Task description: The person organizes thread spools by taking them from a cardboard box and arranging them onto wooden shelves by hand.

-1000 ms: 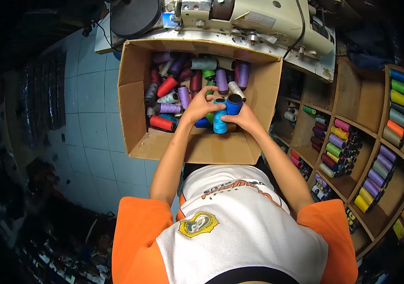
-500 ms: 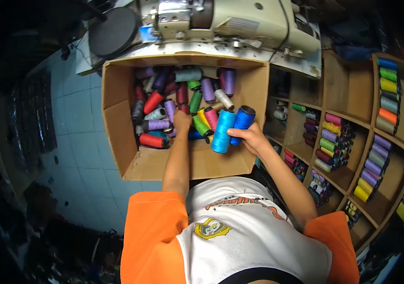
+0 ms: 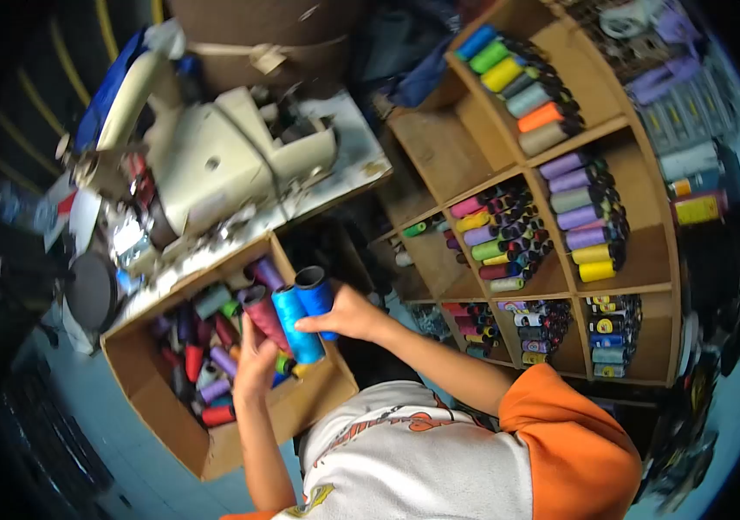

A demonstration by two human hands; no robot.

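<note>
My right hand (image 3: 342, 317) is closed on two thread spools above the box's right side: a light blue spool (image 3: 297, 328) and a dark blue spool (image 3: 313, 293) with its dark open end up. Close against them on the left, a dark pink spool (image 3: 264, 319) is in my left hand (image 3: 255, 364), whose fingers wrap its side. Beneath both hands the cardboard box (image 3: 155, 407) holds several loose spools in purple, red, grey and green. My hands partly hide the spools at its right end.
A sewing machine (image 3: 214, 165) stands on a white table (image 3: 354, 143) behind the box. To the right is a wooden shelf (image 3: 647, 208) with compartments, several holding stacked thread spools (image 3: 591, 215). Blue floor tiles lie at the lower left.
The view has swung right toward the shelf. My left hand has come up from inside the box with a dark pink spool. My right hand still holds the two blue spools.
</note>
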